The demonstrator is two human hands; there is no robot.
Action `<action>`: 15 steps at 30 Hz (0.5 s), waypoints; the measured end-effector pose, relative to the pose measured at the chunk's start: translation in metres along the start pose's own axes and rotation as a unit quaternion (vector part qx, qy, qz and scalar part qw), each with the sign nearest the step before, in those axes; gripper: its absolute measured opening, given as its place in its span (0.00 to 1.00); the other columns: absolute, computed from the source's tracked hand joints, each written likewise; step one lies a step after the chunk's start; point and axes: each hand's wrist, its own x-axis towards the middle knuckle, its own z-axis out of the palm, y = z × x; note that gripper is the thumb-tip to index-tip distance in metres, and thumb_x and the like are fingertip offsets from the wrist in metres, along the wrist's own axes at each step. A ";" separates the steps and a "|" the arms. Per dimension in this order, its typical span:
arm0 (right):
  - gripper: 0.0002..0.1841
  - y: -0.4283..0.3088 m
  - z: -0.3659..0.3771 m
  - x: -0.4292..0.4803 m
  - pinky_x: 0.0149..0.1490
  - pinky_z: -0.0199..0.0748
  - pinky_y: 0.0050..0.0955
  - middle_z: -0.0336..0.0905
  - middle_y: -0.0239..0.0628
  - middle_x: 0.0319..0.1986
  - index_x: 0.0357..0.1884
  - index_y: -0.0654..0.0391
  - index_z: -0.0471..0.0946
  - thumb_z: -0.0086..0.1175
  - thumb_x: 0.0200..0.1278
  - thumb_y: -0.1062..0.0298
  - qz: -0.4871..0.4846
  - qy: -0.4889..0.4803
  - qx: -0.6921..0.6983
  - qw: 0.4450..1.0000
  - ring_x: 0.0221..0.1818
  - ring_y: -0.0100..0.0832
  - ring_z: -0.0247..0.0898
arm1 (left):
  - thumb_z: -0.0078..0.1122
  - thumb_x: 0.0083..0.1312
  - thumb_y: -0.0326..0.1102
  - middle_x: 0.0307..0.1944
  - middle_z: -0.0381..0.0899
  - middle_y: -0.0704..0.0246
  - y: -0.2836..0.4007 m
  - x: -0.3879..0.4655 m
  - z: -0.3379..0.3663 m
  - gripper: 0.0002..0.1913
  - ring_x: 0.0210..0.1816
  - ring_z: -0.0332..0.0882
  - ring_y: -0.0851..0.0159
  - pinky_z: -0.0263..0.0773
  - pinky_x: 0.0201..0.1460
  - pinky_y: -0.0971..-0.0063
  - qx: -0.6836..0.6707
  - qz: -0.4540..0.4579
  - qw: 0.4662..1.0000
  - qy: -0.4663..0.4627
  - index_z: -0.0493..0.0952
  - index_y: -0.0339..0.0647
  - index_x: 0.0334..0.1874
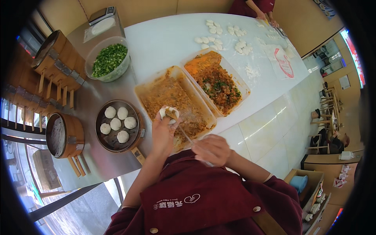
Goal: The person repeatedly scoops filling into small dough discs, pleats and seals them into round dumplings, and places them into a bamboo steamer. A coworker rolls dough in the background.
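Note:
My left hand point(164, 133) cups a dough wrapper point(169, 114) with brown filling in its middle, held above the near tub. My right hand point(213, 149) grips a thin metal filling spatula point(186, 135), blurred, whose far end reaches towards the wrapper. Below lies a plastic tub of orange-brown filling point(216, 122). Beyond it stands a second tub point(246, 89), where minced filling is topped with chopped green onion point(218, 85). Left of my hands, a round bamboo steamer point(141, 129) holds several white buns point(115, 124), spaced apart.
Stacked bamboo steamers point(58, 58) and another steamer point(68, 136) line the left. A bowl of chopped green onion point(108, 60) stands behind. Dough pieces point(243, 47) and a plastic bag point(280, 61) lie on the white tabletop point(164, 41). A co-worker's hands point(265, 19) work at the far end.

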 end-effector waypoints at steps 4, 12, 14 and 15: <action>0.06 0.006 -0.028 0.002 0.28 0.74 0.26 0.80 0.46 0.29 0.37 0.65 0.77 0.51 0.62 0.75 0.157 0.100 0.072 0.980 0.24 0.34 0.75 | 0.43 0.64 0.23 0.49 0.73 0.67 0.015 0.003 -0.013 0.21 0.50 0.74 0.68 0.72 0.55 0.73 0.048 -0.047 0.996 -0.059 0.65 0.35 0.61; 0.09 -0.015 -0.009 0.007 0.32 0.76 0.28 0.80 0.47 0.28 0.35 0.67 0.78 0.45 0.64 0.76 0.255 0.147 0.184 0.938 0.24 0.35 0.76 | 0.52 0.61 0.26 0.35 0.79 0.66 -0.003 0.008 -0.023 0.18 0.35 0.75 0.70 0.71 0.39 0.76 0.409 0.151 0.892 -0.118 0.71 0.33 0.55; 0.08 -0.012 -0.009 0.005 0.30 0.75 0.26 0.80 0.45 0.27 0.35 0.67 0.78 0.47 0.63 0.77 0.261 0.133 0.148 0.945 0.23 0.34 0.75 | 0.51 0.61 0.25 0.36 0.80 0.61 -0.004 0.009 -0.024 0.18 0.34 0.78 0.65 0.72 0.38 0.73 0.426 0.168 0.883 -0.105 0.71 0.32 0.55; 0.07 -0.010 -0.012 0.003 0.30 0.74 0.26 0.80 0.44 0.27 0.35 0.67 0.78 0.47 0.62 0.78 0.268 0.137 0.113 0.947 0.23 0.34 0.75 | 0.51 0.60 0.25 0.38 0.79 0.58 -0.003 0.008 -0.024 0.19 0.34 0.79 0.60 0.72 0.38 0.71 0.473 0.195 0.853 -0.101 0.71 0.33 0.55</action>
